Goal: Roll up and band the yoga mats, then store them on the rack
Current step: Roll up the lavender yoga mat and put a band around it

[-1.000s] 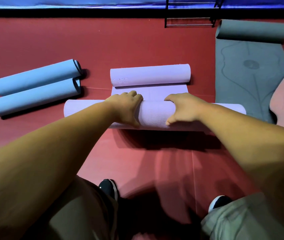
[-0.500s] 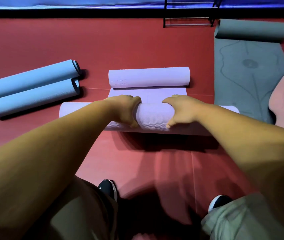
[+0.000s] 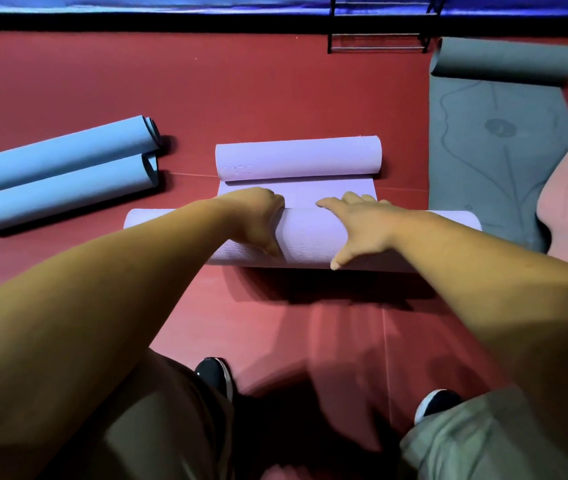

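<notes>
Grip differs between sides now: your left hand (image 3: 258,220) curls over the near roll of the lilac mat (image 3: 307,237), as before, while your right hand (image 3: 358,223) has flattened since half a second ago, fingers stretched across the top, pressing. The mat lies on the red floor (image 3: 241,98), its far end (image 3: 298,157) curled too, with a short flat strip between.

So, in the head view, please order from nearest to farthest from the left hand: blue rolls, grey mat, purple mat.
1. Purple mat, under the left hand.
2. Blue rolls, to the left.
3. Grey mat, far right.
</notes>
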